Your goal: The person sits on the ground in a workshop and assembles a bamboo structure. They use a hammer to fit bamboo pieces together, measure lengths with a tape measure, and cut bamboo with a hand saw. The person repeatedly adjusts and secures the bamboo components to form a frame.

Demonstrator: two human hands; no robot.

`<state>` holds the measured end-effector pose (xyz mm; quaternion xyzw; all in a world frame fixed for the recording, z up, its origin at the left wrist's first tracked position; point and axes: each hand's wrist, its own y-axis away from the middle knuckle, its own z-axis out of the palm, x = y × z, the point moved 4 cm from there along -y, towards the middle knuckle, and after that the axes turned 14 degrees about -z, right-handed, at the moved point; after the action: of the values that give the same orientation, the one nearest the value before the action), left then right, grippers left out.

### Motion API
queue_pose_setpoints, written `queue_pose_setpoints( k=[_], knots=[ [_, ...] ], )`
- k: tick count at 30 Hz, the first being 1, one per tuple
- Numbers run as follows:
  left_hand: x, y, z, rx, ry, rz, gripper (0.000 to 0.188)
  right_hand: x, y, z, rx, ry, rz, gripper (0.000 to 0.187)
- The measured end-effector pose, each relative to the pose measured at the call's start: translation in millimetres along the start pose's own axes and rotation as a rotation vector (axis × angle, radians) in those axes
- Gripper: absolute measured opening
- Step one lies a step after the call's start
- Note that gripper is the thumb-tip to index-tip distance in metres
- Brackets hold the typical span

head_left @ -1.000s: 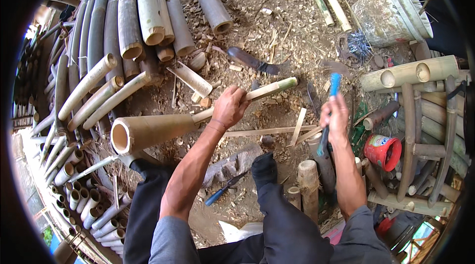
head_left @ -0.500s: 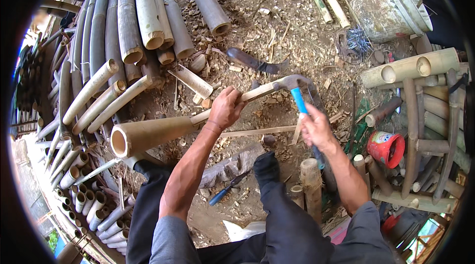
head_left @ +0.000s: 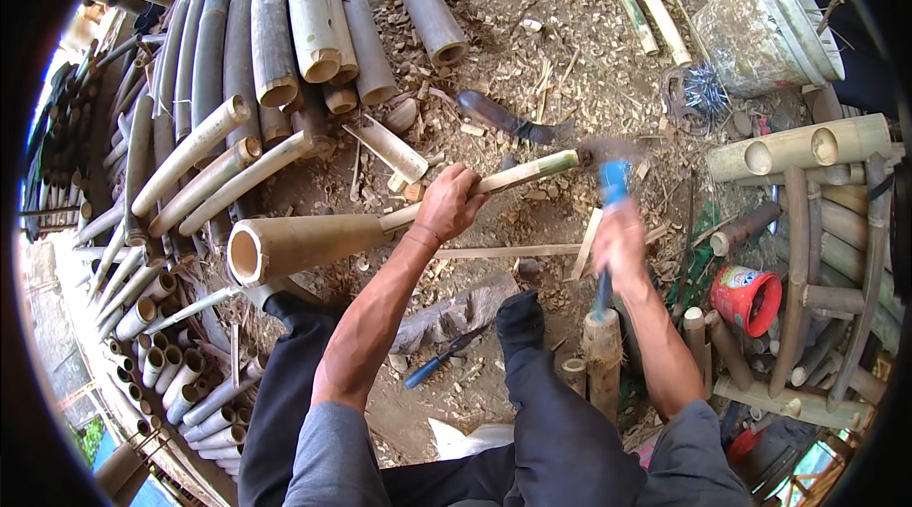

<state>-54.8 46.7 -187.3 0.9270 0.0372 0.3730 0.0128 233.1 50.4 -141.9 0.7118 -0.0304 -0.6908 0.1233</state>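
My left hand [head_left: 450,207] is wrapped round a slim bamboo pole [head_left: 528,173]. One end of that pole meets the narrow end of a thick bamboo tube [head_left: 309,246], whose open mouth faces left; how deep it goes in cannot be seen. At the pole's free right end is a hammer [head_left: 616,186] with a blue handle, its head smeared by motion. My right hand [head_left: 619,239] is closed round the hammer's handle. Whether the hammer head touches the pole is too blurred to tell.
Long bamboo poles [head_left: 313,8] lie at the upper left, above stacked cut tubes. A curved blade [head_left: 503,117] and a blue-handled knife [head_left: 446,358] lie on the chip-strewn ground. A whitish bucket [head_left: 760,27], a red pot [head_left: 745,301] and a bamboo frame [head_left: 807,160] stand right.
The hammer head has moved from over the pole to just right of its free end, uncovering that end. My right hand has shifted right; my left hand keeps its hold.
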Motion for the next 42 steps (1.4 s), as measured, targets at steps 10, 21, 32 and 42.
queue_pose_setpoints(
  k=[10,21,32,42],
  knots=[
    [99,95,-101,0.435,0.139,-0.068,0.049,22,-50,-133,0.080,1.054,-0.302,0.043],
    [26,119,-260,0.519,0.496,-0.350,0.064,8,-43,-93,0.030,1.196,-0.684,0.046],
    [48,6,-200,0.337,0.644,-0.213,0.075,49,250,-181,-0.087,1.271,-0.062,0.057],
    [53,-9,-184,0.503,0.751,-0.288,0.065,90,285,-198,0.320,1.403,0.045,0.073]
  ],
)
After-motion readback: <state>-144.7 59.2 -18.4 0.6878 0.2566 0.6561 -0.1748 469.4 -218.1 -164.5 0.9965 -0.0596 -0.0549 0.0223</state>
